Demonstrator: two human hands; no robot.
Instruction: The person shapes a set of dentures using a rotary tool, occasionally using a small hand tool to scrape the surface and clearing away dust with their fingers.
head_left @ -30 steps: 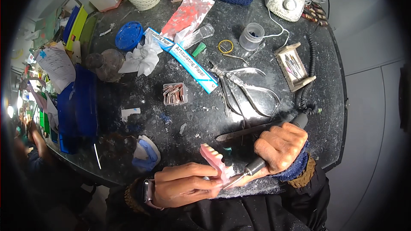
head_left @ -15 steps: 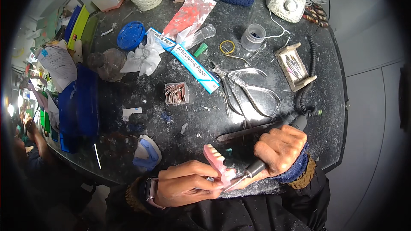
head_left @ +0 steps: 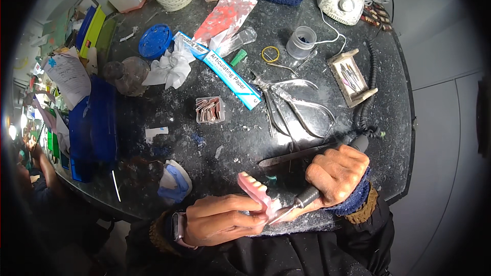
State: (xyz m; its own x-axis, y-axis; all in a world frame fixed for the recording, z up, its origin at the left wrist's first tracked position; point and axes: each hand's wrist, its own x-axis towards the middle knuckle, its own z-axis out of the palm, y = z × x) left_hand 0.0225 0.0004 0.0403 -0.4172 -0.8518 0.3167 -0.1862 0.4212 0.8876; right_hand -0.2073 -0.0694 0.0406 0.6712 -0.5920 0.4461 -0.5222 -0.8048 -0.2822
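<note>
Denture (head_left: 253, 189) in left fingers (head_left: 230, 204) tipped farther left; right fingers (head_left: 332, 168) gripping handpiece (head_left: 308, 196)

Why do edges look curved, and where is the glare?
Head view: fisheye distortion bows the edge of the tabletop; glare whitens the surface between the handles of the metal pliers; a bright spot flares at far left; the corners go black; the pink denture looks fairly clear.

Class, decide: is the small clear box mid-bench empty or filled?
Filled, at least partly: the box holds reddish strips. Whether completely full, I cannot tell.
</note>
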